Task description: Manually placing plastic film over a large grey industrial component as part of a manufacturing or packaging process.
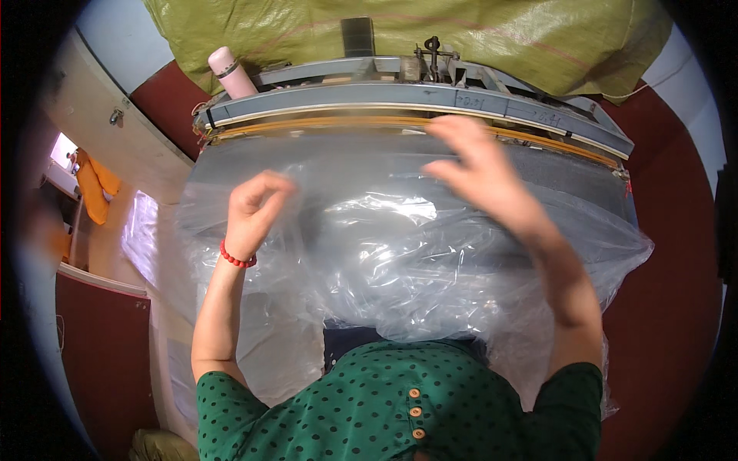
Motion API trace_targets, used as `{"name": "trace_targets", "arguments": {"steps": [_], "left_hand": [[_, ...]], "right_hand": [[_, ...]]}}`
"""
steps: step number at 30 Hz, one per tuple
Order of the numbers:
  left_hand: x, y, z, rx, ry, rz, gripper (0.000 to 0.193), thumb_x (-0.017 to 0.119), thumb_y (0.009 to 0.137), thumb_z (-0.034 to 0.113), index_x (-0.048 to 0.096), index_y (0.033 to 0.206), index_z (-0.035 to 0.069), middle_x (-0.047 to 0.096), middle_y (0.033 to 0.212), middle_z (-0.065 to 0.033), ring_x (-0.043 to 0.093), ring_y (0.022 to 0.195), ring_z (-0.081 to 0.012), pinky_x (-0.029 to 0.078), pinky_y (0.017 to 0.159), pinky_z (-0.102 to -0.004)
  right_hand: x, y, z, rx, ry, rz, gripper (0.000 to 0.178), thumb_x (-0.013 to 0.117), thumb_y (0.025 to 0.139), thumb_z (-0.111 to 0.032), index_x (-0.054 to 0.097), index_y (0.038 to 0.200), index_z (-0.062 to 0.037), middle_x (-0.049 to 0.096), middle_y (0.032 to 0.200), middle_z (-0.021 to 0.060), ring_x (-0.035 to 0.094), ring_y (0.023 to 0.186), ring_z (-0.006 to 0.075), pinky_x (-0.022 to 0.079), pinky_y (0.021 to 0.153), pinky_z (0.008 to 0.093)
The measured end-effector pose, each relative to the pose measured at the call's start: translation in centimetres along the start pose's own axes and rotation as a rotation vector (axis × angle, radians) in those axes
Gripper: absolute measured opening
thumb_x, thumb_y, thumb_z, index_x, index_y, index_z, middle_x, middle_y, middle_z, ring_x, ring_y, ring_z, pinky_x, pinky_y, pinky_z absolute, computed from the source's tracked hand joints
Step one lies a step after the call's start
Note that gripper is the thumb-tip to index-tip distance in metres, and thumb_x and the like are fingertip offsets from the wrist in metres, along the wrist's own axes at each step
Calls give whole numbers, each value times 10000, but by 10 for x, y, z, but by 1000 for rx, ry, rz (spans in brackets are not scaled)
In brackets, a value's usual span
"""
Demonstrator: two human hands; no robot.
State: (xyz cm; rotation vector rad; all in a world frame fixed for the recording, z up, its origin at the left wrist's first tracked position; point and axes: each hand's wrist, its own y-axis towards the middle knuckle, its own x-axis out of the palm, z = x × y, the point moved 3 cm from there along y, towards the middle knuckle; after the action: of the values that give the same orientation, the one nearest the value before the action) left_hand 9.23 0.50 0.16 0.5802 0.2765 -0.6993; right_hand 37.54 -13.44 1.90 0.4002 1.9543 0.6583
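Observation:
A large sheet of clear plastic film point(400, 253) lies crumpled and shiny over a dark flat work surface and hangs down toward my body. My left hand point(257, 201), with a red bead bracelet at the wrist, is closed in a pinch at the film's left part; the film seems to be caught at its fingertips, which are slightly blurred. Above the film's right part is my right hand point(480, 169), smeared by motion, its thumb and fingers apart and nothing visible between them.
Across the far side runs a grey metal machine frame point(338, 96) with an orange strip point(346, 121) along it. A pink bottle point(231, 73) stands at its left end, and a metal clamp point(433, 58) rises from it. Yellow-green sheeting point(507, 31) hangs behind. An open door point(115, 100) is at left.

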Motion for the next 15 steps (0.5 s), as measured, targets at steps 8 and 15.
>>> {"name": "trace_targets", "arguments": {"steps": [8,15], "left_hand": [[-38,-45,-28,-390,221,-419,127,542,805,108,584,850,-3,564,678,-23,530,632,-80,438,582,-220],[-78,-141,-145,-772,313,-704,117,551,779,68,613,861,13,612,727,-50,559,610,-108,459,588,-254]], "right_hand": [[70,-3,22,316,638,-165,103,629,743,-128,614,738,-26,583,669,3,518,653,71,420,598,219],[-151,-239,238,1005,-29,485,202,633,745,-196,655,847,-24,611,748,9,529,701,81,421,653,224]]}}
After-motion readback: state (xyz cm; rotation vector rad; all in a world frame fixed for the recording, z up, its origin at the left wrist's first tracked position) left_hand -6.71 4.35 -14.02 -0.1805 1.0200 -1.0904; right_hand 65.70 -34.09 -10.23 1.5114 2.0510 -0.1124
